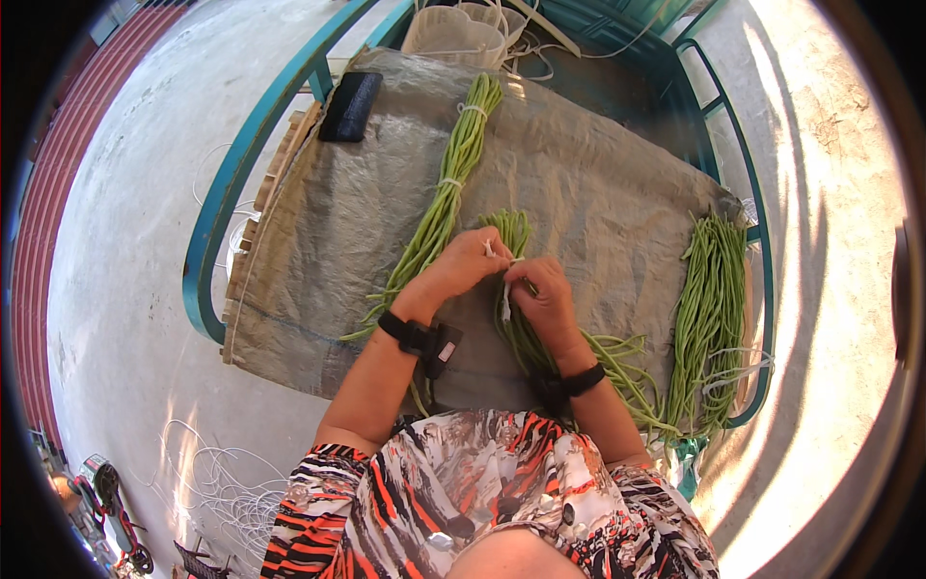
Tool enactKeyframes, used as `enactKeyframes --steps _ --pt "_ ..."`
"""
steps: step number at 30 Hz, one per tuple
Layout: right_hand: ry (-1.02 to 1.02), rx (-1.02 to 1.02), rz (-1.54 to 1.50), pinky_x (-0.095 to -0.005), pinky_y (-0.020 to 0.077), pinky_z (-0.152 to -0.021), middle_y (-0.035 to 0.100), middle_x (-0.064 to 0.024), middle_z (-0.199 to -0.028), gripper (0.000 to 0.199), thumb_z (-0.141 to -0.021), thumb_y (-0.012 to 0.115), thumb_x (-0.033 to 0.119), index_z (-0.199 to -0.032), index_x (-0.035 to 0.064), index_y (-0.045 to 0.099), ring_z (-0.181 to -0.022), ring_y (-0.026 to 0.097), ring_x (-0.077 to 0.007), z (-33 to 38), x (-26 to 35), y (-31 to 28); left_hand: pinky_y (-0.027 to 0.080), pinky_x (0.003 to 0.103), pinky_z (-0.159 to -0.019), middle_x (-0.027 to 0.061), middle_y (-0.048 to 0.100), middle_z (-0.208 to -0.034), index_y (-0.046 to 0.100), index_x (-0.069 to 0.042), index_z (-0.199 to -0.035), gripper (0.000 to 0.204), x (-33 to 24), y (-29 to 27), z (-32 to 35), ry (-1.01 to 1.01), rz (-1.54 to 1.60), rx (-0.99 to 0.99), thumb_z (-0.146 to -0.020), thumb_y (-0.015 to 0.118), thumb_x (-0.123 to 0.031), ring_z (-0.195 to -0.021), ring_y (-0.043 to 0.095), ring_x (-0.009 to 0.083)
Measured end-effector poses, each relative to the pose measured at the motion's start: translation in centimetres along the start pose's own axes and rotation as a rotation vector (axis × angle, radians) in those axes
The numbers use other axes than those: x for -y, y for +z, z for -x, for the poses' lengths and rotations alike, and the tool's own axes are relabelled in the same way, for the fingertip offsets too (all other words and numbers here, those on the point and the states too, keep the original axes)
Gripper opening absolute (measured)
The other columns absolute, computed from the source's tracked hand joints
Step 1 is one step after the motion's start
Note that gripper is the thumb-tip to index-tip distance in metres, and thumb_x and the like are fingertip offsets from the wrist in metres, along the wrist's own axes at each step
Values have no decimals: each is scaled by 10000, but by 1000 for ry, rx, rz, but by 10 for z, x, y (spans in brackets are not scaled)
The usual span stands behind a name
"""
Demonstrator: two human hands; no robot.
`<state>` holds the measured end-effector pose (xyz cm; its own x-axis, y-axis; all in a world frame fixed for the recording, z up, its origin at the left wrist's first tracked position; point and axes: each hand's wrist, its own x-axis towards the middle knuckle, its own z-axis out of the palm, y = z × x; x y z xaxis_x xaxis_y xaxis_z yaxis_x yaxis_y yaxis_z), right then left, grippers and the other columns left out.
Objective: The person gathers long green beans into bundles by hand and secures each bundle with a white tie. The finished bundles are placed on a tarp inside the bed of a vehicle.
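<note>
Green and slender, a bundle of long beans (508, 228) lies at the centre of the grey-brown sheet (598, 227) spread over the cart bed, its far end toward twelve o'clock and its looser ends splaying toward five. The left hand (467, 261) comes in from seven o'clock and the right hand (543, 292) from five; both have thumb and fingers pinched together and appear clamped on a white tie (505, 304) at the bundle, near its far end. At eleven o'clock lies a longer, banded bunch (449, 198); at three, a larger heap of beans (709, 314) sits beside the teal rail (757, 318). The beans should be light and limp as a group, though each pod is probably crisp enough to snap if bent sharply, and smooth enough to slide past its neighbours. A broad, gentle grip around the bundle, just beside the tie, would suit better than pulling single pods.
</note>
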<state>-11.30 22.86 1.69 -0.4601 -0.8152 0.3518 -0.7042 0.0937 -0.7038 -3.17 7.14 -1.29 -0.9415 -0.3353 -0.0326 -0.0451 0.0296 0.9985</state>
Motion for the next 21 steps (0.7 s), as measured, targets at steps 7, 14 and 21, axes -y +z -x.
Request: enactKeyframes --steps 7,14,21 --pt "-46 3 -6 -347 460 -732 620 -83 -838 165 -713 608 -32 -847 63 618 -819 558 -280 -1 -5 -4 444 265 -654 48 615 -779 555 -30 -747 102 -8 6 4 13 -115 -16 -765 654 -47 -726 551 126" --pt "90 1 -9 -382 454 -759 596 -154 -903 133 -795 569 22 -925 29 598 -848 557 -329 -24 -7 -7 451 369 -629 111 536 -741 541 -55 -812 144 -5 26 8 510 -671 -343 -696 608 -1 -789 522 325" --pt "117 100 21 -380 451 -755 598 -165 -878 124 -781 581 61 -899 29 603 -860 557 -350 -38 -26 -9 472 400 -661 106 516 -834 491 -48 -834 158 -17 26 3 574 -794 -252 -710 567 14 -816 528 313"
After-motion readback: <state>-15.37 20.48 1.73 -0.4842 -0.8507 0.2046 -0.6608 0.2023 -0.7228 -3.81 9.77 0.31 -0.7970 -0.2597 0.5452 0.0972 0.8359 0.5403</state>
